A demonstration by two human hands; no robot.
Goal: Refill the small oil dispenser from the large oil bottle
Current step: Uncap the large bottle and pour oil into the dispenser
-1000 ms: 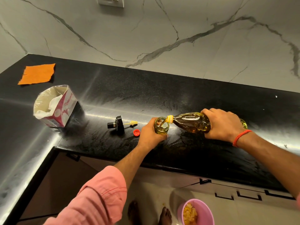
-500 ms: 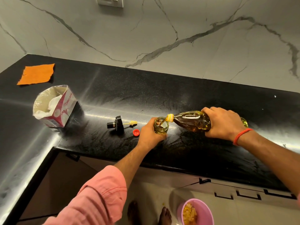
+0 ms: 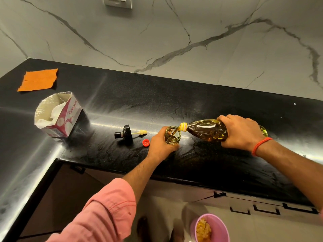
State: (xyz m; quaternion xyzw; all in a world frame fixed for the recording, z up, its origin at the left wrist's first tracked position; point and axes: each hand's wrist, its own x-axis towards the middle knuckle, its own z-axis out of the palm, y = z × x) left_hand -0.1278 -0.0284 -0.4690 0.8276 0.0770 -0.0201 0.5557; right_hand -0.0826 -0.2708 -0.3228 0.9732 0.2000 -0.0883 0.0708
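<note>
Head view: a black speckled stone countertop [image 3: 201,105] runs in an L, its polished face throwing back long streaks of light. Behind it rises a pale marble-look wall [image 3: 174,41] with dark grey veins, and at 12 o'clock a wall socket plate [image 3: 118,1] is cut off by the top edge. Below the counter edge are cabinet fronts with black recessed handles [image 3: 265,209], a light floor, and at 6 o'clock a pink bowl [image 3: 211,228] holding yellowish pieces.

At 10 o'clock lies an orange cloth [image 3: 38,79]. Nearer, at 9 o'clock, stands an open tissue box [image 3: 58,114] in white and magenta; its side reads "ORIGAMI".

Just right of centre, the left hand [image 3: 161,145] is wrapped around the small oil dispenser [image 3: 173,137], an open glass jar standing upright on the counter. The right hand [image 3: 243,131], with a red thread at the wrist, is closed around the large oil bottle [image 3: 208,131], which is tipped nearly level at 3 o'clock of the jar; its yellow neck sits at the jar's rim and a stream of oil runs in. Any label on the bottle is unreadable.

At 9 o'clock of the jar lie a small red cap [image 3: 146,142] and the black dispenser lid [image 3: 125,134] with its yellow brush tip, on its side.
</note>
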